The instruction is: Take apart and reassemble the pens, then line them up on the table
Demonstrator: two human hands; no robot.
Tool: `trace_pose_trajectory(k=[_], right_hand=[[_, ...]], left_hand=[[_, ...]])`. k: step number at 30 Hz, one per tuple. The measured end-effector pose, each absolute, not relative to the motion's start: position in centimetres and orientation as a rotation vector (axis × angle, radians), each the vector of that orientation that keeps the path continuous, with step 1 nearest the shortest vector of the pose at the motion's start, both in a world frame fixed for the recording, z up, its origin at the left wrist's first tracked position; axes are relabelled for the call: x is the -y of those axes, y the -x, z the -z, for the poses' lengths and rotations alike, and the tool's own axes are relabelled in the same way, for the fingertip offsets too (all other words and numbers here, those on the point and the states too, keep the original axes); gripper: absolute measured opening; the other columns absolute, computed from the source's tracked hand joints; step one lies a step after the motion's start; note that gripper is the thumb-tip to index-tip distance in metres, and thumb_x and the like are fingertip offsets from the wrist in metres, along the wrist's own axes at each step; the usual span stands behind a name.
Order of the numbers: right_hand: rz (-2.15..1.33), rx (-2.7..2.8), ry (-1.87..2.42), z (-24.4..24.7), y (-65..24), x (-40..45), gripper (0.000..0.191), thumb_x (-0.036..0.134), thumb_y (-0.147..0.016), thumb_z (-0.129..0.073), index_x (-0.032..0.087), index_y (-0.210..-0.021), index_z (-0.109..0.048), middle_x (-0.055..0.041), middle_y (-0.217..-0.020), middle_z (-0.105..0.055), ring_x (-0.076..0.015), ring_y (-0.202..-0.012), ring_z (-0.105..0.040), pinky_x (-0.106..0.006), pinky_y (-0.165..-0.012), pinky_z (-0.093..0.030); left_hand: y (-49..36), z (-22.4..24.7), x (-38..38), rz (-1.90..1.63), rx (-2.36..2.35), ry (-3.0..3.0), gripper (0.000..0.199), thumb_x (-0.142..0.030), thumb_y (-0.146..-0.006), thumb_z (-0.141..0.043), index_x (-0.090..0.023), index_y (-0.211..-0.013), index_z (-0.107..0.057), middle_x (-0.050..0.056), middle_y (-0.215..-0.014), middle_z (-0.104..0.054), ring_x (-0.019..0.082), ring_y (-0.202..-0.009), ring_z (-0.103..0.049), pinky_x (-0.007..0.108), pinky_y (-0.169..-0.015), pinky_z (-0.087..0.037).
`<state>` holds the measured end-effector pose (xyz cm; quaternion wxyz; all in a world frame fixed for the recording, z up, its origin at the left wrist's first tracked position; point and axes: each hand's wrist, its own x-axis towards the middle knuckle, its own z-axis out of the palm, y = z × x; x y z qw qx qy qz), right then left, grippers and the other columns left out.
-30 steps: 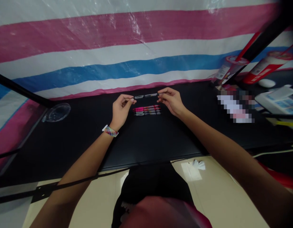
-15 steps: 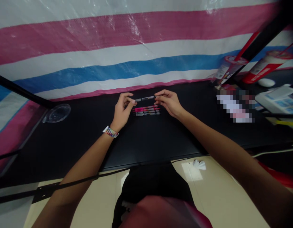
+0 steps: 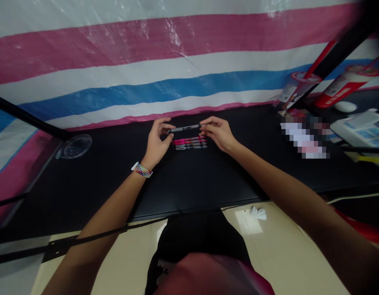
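A grey-and-black pen (image 3: 186, 128) is held level above the black table, its right end pinched between the thumb and fingers of my right hand (image 3: 218, 133). My left hand (image 3: 159, 137) is around the pen's left end with its thumb and fingers parted, and that end shows in the gap between them. Whether a fingertip still touches it is hard to tell. Just below the held pen, several pens lie side by side in a row: pink pens (image 3: 186, 141) at the top and grey pens (image 3: 189, 146) nearer me.
A clear round plastic lid (image 3: 75, 146) lies on the black table (image 3: 183, 180) at left. Two drink cups (image 3: 296, 88) with straws, a white rounded object (image 3: 345, 107) and blurred-out papers stand or lie at right. A striped sheet (image 3: 177, 61) hangs behind.
My left thumb has come down off the pen and the left fingers have spread, baring more of its left end. My right hand and the row of pens have barely moved.
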<state>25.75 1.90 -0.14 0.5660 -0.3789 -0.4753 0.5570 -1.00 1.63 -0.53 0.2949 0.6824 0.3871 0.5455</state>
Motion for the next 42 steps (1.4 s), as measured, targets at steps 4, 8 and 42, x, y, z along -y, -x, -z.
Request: trace_pose_trajectory(k=[4, 8, 42], right_hand=[[-1.310, 1.116, 0.868, 0.1, -25.7, -1.8, 0.021, 0.035, -0.074, -0.093, 0.025, -0.089, -0.083, -0.0019, -0.084, -0.076, -0.0186, -0.078, -0.073, -0.040, -0.083, -0.065], [-1.311, 1.121, 0.894, 0.2, -25.7, -1.8, 0.020, 0.033, -0.073, -0.092, 0.026, -0.088, -0.082, -0.0019, -0.084, -0.076, -0.0186, -0.075, -0.072, -0.040, -0.080, -0.065], [-1.922, 0.557, 0.572, -0.4, -25.5, -1.3, 0.026, 0.020, -0.086, -0.069, 0.019, -0.111, -0.078, -0.0037, -0.085, -0.076, -0.0133, -0.073, -0.067, -0.025, -0.081, -0.066]], left_hand=[[1.1, 0.2, -1.3, -1.341, -1.128, -1.856, 0.018, -0.040, -0.106, -0.075, -0.027, -0.117, -0.082, 0.006, -0.104, -0.085, 0.023, -0.101, -0.080, 0.039, -0.097, -0.061], [1.2, 0.1, -1.2, -1.305, -1.170, -1.870, 0.024, -0.048, -0.103, -0.079, -0.026, -0.098, -0.086, 0.005, -0.094, -0.086, 0.023, -0.088, -0.078, 0.038, -0.088, -0.061], [0.6, -0.6, -0.3, -1.432, -1.119, -1.811, 0.023, -0.045, -0.099, -0.088, -0.026, -0.111, -0.089, 0.006, -0.114, -0.090, 0.024, -0.104, -0.083, 0.039, -0.099, -0.066]])
